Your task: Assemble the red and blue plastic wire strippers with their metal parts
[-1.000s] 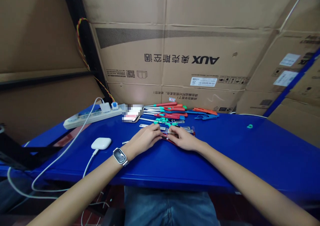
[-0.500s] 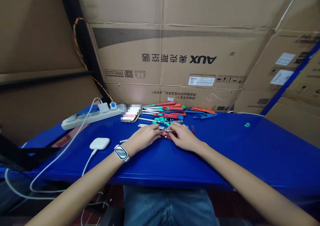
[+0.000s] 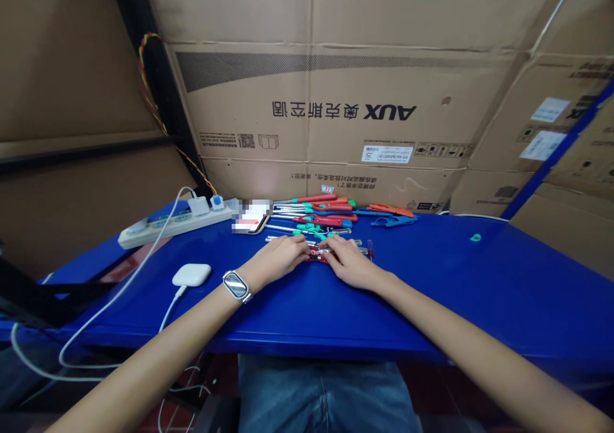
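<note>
Left hand and right hand pinch one small red-handled screwdriver between fingertips on the blue table. Work appears midway: a sorted screwdriver pile lies at 12 o'clock, loose pieces remain.

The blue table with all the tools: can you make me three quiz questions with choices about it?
1. Where is the white power strip?
A. far left of the blue table
B. far right
C. on the floor

2. What colour is the small loose piece lying alone on the right?
A. yellow
B. teal
C. black

3. What are the left hand and right hand doing?
A. resting in the lap
B. lifted in the air
C. low on the table, fingers meeting at a small red-and-clear tool

Answers: 1 A, it lies by the left edge. 2 B, it looks teal. 3 C, both hands touch that tool.
</note>
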A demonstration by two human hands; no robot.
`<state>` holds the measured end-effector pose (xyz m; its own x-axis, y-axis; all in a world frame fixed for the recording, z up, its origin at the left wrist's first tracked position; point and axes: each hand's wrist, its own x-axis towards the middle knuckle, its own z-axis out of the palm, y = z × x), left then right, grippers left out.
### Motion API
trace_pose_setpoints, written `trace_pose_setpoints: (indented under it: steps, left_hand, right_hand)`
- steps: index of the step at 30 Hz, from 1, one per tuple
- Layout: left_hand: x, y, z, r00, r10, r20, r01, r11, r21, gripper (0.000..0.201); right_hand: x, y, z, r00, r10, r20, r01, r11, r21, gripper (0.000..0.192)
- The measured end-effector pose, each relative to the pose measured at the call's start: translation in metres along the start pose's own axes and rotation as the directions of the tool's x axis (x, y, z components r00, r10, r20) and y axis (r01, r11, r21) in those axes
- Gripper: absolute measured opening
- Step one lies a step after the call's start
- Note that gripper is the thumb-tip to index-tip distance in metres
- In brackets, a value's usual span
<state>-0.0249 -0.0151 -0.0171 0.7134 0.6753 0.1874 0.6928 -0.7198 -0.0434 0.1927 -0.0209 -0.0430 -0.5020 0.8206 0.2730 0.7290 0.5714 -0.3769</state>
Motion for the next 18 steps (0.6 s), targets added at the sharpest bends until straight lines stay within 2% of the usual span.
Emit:
trace_pose_setpoints:
  steps: [5,11,18]
  left_hand:
    - [0.0005,-0.0025,-0.0025,0.998,0.041,-0.046,-0.043,0.999,-0.032,0.023]
    - [0.0043,-0.0063,-0.0017,0.997,0.035,-0.062,-0.039,0.997,-0.06,0.021]
    - [0.0042,-0.0087,0.0013,0.998,0.066,-0.018,-0.066,0.998,-0.023,0.022]
  right_hand:
    - [0.0018,0.0098,0.0029,0.999,-0.046,-0.021,0.047,0.997,0.066,0.022]
    - [0.0016,0.0103,0.0029,0.998,-0.062,-0.008,0.062,0.997,0.049,0.022]
    - [0.0009,0.0109,0.002,0.997,-0.082,0.002,0.081,0.996,0.032,0.024]
